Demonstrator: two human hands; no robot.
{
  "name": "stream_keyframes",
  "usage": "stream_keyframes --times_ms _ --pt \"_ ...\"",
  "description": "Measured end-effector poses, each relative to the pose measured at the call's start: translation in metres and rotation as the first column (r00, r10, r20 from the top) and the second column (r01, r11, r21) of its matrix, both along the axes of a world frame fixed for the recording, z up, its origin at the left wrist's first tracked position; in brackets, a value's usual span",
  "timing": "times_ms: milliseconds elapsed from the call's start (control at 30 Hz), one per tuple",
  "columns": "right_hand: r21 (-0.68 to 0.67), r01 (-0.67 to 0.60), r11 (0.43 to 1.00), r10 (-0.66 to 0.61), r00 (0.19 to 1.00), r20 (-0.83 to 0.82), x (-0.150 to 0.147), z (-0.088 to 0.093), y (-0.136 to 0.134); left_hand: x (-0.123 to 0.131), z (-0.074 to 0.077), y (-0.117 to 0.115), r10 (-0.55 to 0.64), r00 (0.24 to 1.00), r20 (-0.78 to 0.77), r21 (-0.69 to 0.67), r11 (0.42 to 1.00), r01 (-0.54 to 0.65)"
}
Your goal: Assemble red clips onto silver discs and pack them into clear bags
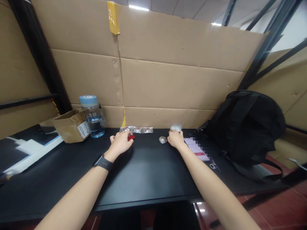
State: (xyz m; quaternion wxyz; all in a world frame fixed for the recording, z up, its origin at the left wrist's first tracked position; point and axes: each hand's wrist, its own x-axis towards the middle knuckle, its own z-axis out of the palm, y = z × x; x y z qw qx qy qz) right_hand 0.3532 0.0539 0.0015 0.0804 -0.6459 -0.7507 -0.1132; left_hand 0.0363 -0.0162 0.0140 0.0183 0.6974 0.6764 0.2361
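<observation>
My left hand [121, 142], with a black watch on the wrist, rests on the black table [144, 172] near its back edge, fingers curled round a small red thing [130, 137]. Just behind it lies a strip of clear plastic packets [137, 129] with red and white contents. My right hand [176, 138] is closed, knuckles up, on a small crumpled clear packet [176, 127] by the cardboard wall. A small round silver object [162, 139] lies on the table just left of the right hand, untouched.
A clear water bottle [92, 116] with a blue lid and an open cardboard box [71, 125] stand at the back left. A phone [196, 148] lies right of my right hand, beside a black backpack [244, 127]. Cardboard sheets [168, 70] wall the back.
</observation>
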Motion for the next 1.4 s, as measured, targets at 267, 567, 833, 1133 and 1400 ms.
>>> stream_keyframes --times_ms 267,567,833,1133,1400 --pt "-0.049 0.022 0.999 -0.024 0.999 -0.03 0.012 -0.011 0.0 -0.001 0.0 0.0 0.012 1.0 -0.013 -0.017 1.0 -0.013" --pt "-0.065 0.043 0.997 -0.048 0.995 -0.083 0.013 -0.009 0.001 -0.02 -0.015 0.014 -0.024 0.995 -0.101 0.033 0.999 0.028" --pt "0.071 -0.172 0.983 0.181 0.972 -0.152 -0.013 0.013 -0.027 -0.021 -0.019 0.016 -0.006 0.993 -0.12 0.055 0.998 0.013" --pt "-0.125 -0.722 0.68 0.694 0.69 -0.207 -0.065 0.009 -0.067 -0.018 -0.018 0.014 -0.036 0.99 -0.14 0.102 0.993 0.05" --pt "0.143 -0.532 0.834 0.521 0.676 -0.521 -0.034 0.021 -0.041 -0.016 -0.019 0.016 -0.003 0.987 -0.158 0.1 0.995 0.019"
